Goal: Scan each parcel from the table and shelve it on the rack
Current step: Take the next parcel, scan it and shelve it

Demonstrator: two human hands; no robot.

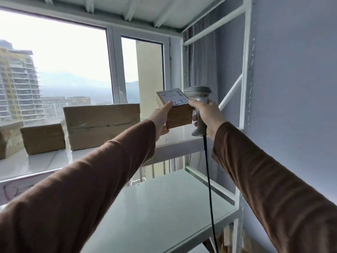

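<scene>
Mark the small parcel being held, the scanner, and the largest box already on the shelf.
small parcel [179, 116]: head view, on its brown front face below the label.
scanner [198, 91]: head view, on its grey head above the right hand.
largest box [102, 125]: head view, middle of its front face.

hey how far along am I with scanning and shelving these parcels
Done: three cardboard parcels already sit on the rack shelf. In hand: your left hand holds a small labelled box at that shelf, and your right hand grips the scanner. Left: setting this box down; the table is out of view.
</scene>
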